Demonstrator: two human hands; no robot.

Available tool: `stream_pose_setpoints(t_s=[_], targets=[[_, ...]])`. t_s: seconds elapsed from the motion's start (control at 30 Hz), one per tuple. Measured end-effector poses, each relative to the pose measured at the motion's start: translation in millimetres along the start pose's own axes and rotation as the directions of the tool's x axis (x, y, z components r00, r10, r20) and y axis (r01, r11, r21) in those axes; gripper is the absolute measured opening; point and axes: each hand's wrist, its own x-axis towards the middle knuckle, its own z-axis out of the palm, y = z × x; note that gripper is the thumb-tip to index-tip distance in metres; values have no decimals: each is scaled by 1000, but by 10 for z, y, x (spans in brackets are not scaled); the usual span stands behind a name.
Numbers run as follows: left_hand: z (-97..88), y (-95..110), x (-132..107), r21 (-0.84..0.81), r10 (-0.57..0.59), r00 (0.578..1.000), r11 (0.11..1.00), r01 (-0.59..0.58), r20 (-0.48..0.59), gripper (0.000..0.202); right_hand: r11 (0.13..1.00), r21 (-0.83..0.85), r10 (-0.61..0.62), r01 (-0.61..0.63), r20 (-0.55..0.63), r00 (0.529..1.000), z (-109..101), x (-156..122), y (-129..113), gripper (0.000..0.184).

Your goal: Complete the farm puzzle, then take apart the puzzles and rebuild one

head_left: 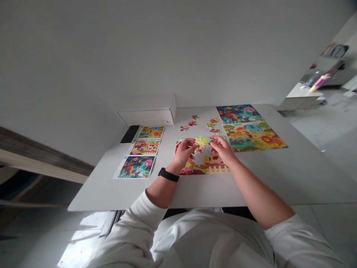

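The left hand [184, 149] had its thumb and fingers closed on the edge of a yellow-green puzzle piece [201, 141] on its 9 o'clock side; the right hand [221, 146] had fingertips drawn together at 3 o'clock, though whether they gripped could not be told. The piece was flat, with a knobbed, star-like outline, over the 12 o'clock part of the farm puzzle [199, 171]. That puzzle, of thin interlocking printed pieces with a jagged gap inside, lay on the smooth pale table [125, 195], its long axis from 9 to 3 o'clock, its printed fence towards 6. The held piece's long axis was unclear. Loose pieces [192, 123] lay around 11 to 1 o'clock, rectangular animal puzzles [253, 136] at 2, glossy picture cards [136, 167] at 9, and a plain white box [147, 117] at 10.
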Motion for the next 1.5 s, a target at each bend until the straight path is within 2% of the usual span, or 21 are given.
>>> stream_pose_setpoints(t_s=[0.17,0.4,0.6,1.1,1.23,1.37,1.5], targets=[[-5,13,10,-14,-16,999,1000,15,-30,51,999,53,15,-10,-109,994,-70,60,-15,47],[11,38,-7,-4,-10,999,1000,10,-46,48,994,107,-9,32,-208,978,-299,132,-107,43],[8,34,-9,-7,-10,998,1000,10,-56,46,995,98,-10,33,-231,973,-333,161,-65,43],[22,31,-10,1,-26,998,1000,26,-55,43,997,73,7,5,-163,987,-286,125,-68,44],[27,0,-7,12,-24,999,1000,25,-27,42,999,7,35,-35,-31,999,-220,84,-59,45],[46,-23,-11,21,-30,999,999,29,33,46,998,-41,50,-46,127,991,-134,44,-32,45],[59,-25,-26,34,-30,994,999,26,101,51,996,-68,61,-51,157,986,-111,49,21,43]])
